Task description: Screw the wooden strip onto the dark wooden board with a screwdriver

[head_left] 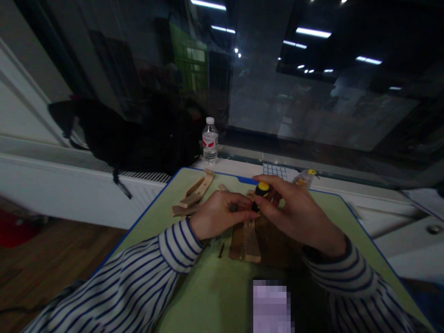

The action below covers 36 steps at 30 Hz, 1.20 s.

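Yellow-and-black screwdriver (262, 187) is standing near-upright over wooden strip (252, 245); right hand (296, 212) is gripping its handle, apparently for control. Left hand (215, 215) is narrowing near its lower end, likely steadying; grasp unclear. Wooden pieces (201, 190) are lying left of the strip.
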### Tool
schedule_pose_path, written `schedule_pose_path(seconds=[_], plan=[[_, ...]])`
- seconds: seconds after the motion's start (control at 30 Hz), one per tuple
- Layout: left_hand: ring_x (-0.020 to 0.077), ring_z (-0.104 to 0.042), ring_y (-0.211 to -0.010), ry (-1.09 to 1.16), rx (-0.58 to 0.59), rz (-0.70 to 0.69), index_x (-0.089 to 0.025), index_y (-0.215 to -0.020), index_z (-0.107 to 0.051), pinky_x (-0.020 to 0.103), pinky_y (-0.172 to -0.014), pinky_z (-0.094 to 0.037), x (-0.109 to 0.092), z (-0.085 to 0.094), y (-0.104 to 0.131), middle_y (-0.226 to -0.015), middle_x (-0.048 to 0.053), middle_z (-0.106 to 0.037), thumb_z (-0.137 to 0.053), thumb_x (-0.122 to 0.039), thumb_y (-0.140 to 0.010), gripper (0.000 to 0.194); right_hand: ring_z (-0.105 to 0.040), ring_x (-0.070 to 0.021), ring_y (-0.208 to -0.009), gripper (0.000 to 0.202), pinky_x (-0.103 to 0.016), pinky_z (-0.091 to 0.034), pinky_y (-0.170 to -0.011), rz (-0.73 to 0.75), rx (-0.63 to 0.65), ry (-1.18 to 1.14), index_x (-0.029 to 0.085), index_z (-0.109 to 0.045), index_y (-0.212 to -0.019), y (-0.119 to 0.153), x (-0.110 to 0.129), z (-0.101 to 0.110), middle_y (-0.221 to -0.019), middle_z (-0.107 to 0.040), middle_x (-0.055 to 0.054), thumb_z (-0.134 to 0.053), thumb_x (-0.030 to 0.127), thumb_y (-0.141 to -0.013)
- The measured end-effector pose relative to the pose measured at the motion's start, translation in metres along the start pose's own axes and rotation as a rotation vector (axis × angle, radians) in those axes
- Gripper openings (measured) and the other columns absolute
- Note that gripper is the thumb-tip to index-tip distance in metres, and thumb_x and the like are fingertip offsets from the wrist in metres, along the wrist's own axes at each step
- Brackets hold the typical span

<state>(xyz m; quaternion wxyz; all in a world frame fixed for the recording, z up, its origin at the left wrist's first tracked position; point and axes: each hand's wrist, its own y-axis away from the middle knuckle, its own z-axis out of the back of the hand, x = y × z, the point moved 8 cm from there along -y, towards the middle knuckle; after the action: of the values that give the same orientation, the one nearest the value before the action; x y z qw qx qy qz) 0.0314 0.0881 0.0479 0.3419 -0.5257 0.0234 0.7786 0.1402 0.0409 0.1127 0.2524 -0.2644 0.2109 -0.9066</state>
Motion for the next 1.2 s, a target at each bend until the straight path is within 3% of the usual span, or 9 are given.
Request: schedule_pose_path(seconds=[0.13, 0.33, 0.8, 1.2], plan=[[0.0162, -0.070, -0.079, -0.016, 0.019, -0.006, -0.016, -0.091, -0.073, 0.027, -0.075, -0.055, -0.0013, -0.0010, -0.0001, -0.085, 0.003, -0.076, -0.069, -0.028, -0.078, 0.018, -0.063, -0.0140, -0.068, 0.037, -0.027, -0.051, -0.062, -0.012, 0.022, -0.019, 0.018, -0.053, -0.123, -0.0001, -0.0009, -0.0013, -0.083, -0.068, -0.003, -0.055, 0.030, -0.088], [0.0171, -0.070, -0.080, -0.037, 0.036, -0.022, -0.017, -0.094, -0.073, 0.028, -0.075, -0.055, -0.0031, -0.0010, -0.0007, -0.088, 0.003, -0.076, -0.067, -0.028, -0.080, 0.019, -0.064, -0.0154, -0.074, 0.037, -0.029, -0.052, -0.065, -0.013, 0.043, -0.020, 0.021, -0.050, -0.125, 0.0006, -0.0011, -0.0021, -0.094, -0.069, -0.005, -0.052, 0.029, -0.089], [0.0170, -0.068, -0.078, -0.037, 0.029, -0.008, -0.013, -0.089, -0.071, 0.029, -0.074, -0.054, 0.0002, -0.0022, 0.0003, -0.083, 0.004, -0.074, -0.070, -0.037, -0.077, 0.027, -0.063, -0.0138, -0.066, 0.035, -0.025, -0.049, -0.057, -0.042, 0.023, -0.029, 0.021, -0.052, -0.121, 0.0001, -0.0042, -0.0022, -0.082, -0.067, -0.002, -0.054, 0.028, -0.086], [0.0143, -0.068, -0.076, -0.072, 0.045, -0.024, -0.015, -0.095, -0.071, 0.026, -0.073, -0.052, -0.0041, -0.0024, 0.0015, -0.082, 0.002, -0.074, -0.065, -0.026, -0.079, 0.020, -0.064, -0.0147, -0.065, 0.028, -0.026, -0.049, -0.058, -0.070, -0.021, -0.001, 0.021, -0.054, -0.110, -0.0008, -0.0094, -0.0011, -0.078, -0.067, -0.002, -0.058, 0.034, -0.085]])
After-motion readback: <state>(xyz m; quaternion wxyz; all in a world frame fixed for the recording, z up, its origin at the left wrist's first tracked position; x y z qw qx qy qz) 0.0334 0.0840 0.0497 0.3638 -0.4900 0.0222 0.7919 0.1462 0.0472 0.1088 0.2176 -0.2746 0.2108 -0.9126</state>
